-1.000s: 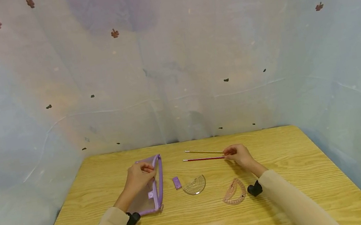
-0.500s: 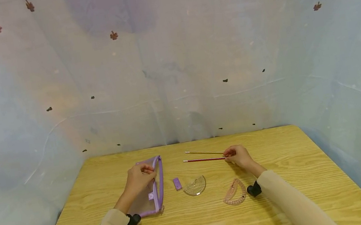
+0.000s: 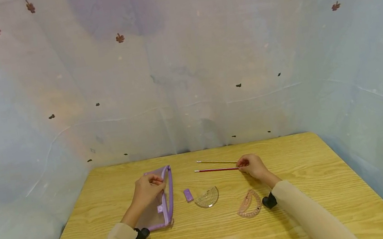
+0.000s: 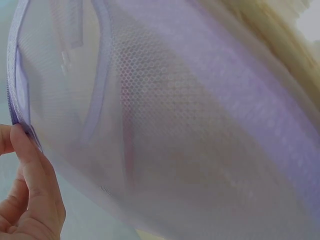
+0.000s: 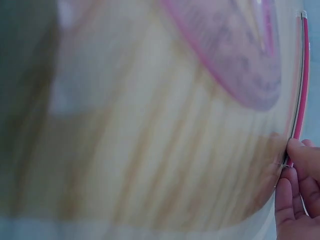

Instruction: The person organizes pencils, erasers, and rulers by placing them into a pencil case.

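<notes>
In the head view, my left hand [image 3: 148, 190] pinches the opening edge of a purple mesh zip pencil case [image 3: 170, 197] on the left of the table. The left wrist view shows thumb and fingertip on the zip edge, with the see-through mesh [image 4: 165, 125] filling most of the picture. My right hand [image 3: 253, 166] pinches the near end of a red pencil [image 3: 217, 169] with a white tip, which points left. A gold pencil [image 3: 216, 161] lies just behind it, its right end reaching my fingers. The right wrist view shows the red pencil [image 5: 302, 85] between thumb and finger.
Between the hands lie a purple eraser [image 3: 188, 195] and a clear protractor [image 3: 207, 198]. A pink protractor [image 3: 249, 203] is nearer the right forearm. All rest on a wood-grain table [image 3: 295, 219], with a pale curtain [image 3: 185, 75] behind and at both sides.
</notes>
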### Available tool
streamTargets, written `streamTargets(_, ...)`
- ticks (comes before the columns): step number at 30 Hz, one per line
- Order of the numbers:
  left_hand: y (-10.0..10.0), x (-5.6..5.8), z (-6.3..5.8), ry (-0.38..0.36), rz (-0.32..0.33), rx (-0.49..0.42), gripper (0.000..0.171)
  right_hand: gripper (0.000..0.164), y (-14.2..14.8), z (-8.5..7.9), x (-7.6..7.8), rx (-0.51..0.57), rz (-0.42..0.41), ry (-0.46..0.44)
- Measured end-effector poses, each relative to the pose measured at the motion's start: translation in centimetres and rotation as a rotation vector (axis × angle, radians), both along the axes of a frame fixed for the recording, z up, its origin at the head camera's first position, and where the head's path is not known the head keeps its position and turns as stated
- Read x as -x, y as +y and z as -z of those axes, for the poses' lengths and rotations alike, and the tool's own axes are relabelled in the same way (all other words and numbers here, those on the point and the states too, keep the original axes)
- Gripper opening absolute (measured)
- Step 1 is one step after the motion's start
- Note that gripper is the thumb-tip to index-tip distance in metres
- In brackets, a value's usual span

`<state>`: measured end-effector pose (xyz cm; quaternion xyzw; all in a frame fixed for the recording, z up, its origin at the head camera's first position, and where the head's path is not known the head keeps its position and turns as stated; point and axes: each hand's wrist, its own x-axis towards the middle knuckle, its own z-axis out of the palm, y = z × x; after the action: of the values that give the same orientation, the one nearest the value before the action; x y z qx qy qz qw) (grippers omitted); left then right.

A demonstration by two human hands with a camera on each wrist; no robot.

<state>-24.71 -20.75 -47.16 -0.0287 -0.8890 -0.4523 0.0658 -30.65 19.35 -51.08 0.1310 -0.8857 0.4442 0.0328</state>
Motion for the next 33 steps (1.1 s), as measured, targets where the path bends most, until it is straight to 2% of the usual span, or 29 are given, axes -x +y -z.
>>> streamTargets(6,-0.13,-0.02,0.23,0.003,0.004,-0.012,0.008,0.006,0.01,0.08,0.08,-0.026,-0.032,0.029)
streamTargets(16,-0.24,0.07,0.31,0.011,0.002,0.006,0.007,0.013,-0.08,0.06,-0.25,-0.108,-0.103,0.074)
streamTargets(25,-0.24,0.11,0.21,0.015,0.001,-0.004,0.007,0.014,-0.21,-0.33,-0.17,-0.091,-0.096,0.018)
streamTargets(33,-0.13,0.19,-0.17,0.006,-0.004,-0.002,0.008,0.013,-0.12,-0.35,0.11,-0.099,-0.084,0.033)
